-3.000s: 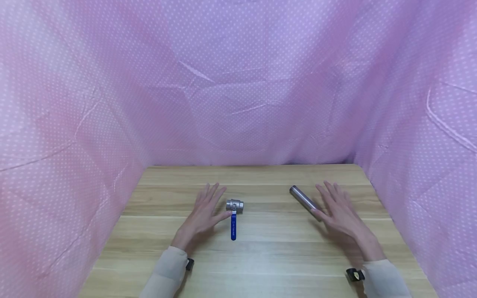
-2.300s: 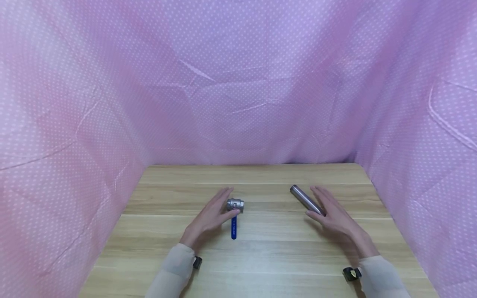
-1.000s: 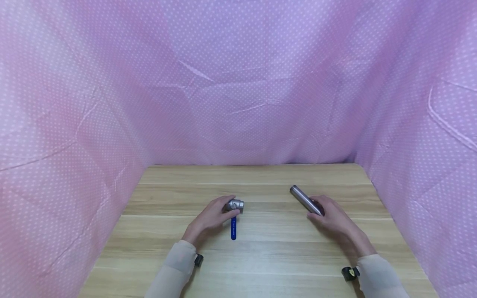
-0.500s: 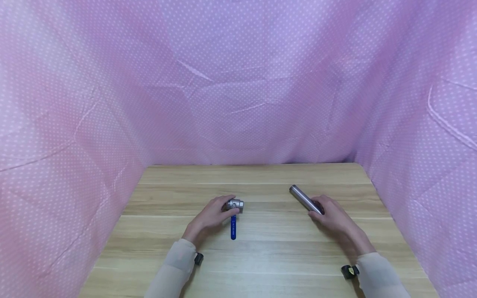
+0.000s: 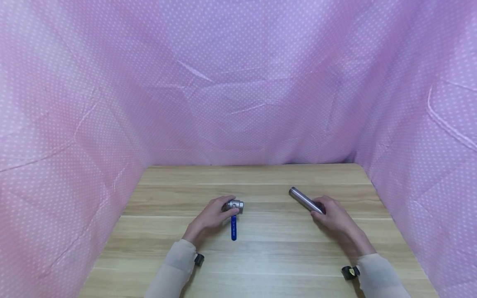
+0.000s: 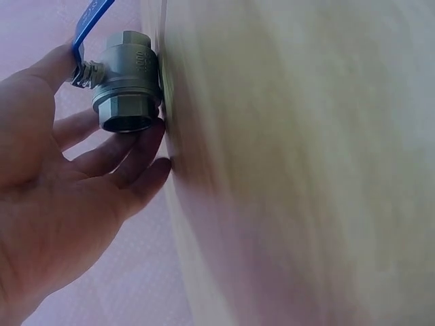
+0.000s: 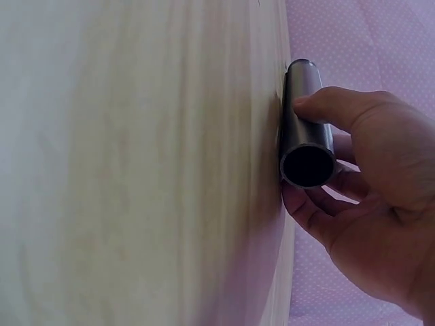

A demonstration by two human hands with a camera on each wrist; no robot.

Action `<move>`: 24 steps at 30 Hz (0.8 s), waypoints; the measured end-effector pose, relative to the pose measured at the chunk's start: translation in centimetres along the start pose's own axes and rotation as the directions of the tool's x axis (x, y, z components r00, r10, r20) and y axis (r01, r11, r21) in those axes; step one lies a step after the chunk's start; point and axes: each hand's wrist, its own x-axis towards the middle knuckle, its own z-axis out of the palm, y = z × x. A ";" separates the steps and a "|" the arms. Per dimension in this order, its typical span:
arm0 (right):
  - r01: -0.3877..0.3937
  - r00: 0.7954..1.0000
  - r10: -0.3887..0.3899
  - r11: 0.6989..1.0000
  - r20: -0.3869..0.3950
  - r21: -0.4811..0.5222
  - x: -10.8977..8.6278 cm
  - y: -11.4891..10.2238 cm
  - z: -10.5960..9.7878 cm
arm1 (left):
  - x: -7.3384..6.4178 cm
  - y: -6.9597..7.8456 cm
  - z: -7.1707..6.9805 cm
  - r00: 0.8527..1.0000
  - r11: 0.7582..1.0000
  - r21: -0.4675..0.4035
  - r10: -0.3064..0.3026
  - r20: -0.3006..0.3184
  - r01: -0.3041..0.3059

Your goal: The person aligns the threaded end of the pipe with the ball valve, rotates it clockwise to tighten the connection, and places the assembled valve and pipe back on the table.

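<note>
A steel ball valve (image 5: 235, 204) with a blue lever handle (image 5: 233, 228) lies left of the table's middle, the lever pointing toward the person. My left hand (image 5: 210, 214) grips it from the left, thumb at the lever's base and fingers behind the body. In the left wrist view the valve's open hexagonal end (image 6: 127, 112) shows above the curled fingers (image 6: 143, 153). Farther right, a short metal pipe (image 5: 304, 199) lies slanted. My right hand (image 5: 334, 214) holds its near end, thumb on top and fingers around the far side; the hollow pipe end (image 7: 308, 165) faces the wrist camera.
The wood-grain table (image 5: 268, 248) ends at a straight back edge. A pink dotted cloth (image 5: 238, 103) hangs behind it and on both sides. A black strap device sits on each wrist, the right one (image 5: 349, 272) beside the sleeve.
Both hands, open with fingers spread at first, have moved inward and curled around the valve and the pipe. Most recently the pipe's far end has shifted slightly toward the person; the valve stays in place.
</note>
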 end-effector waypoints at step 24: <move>-0.016 0.976 0.026 0.999 -0.216 0.049 -0.6 0.0 -0.6 | -0.9 0.9 -0.7 0.986 0.980 -0.125 -0.162 -0.046 0.155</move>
